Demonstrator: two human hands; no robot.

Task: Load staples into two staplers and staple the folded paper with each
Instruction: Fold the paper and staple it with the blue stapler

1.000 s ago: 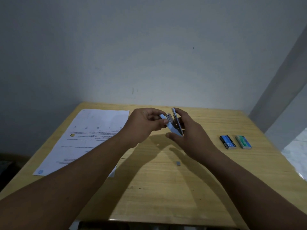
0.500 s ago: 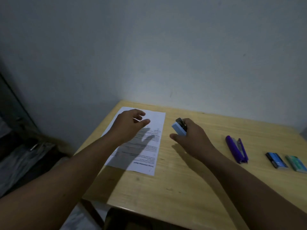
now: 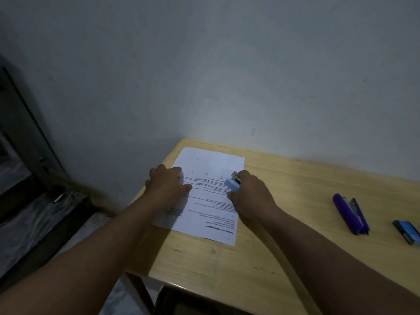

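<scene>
Gripping the light blue stapler (image 3: pixel 232 183) with curled fingers, the right hand (image 3: pixel 251 196) holds it over the paper's (image 3: pixel 211 201) right edge on the worktop (image 3: pixel 295 235). The left hand (image 3: pixel 167 185) rests on the sheet's left side, fingers loosely bent. The purple stapler (image 3: pixel 350 213) lies well apart.

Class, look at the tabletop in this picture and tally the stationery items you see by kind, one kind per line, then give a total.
Staplers: 2, a light blue stapler held by the right hand and a purple stapler lying on the table
Sheets of paper: 1, the printed sheet under the left hand
Staple boxes: 1, a blue box at the right edge
Total: 4
</scene>
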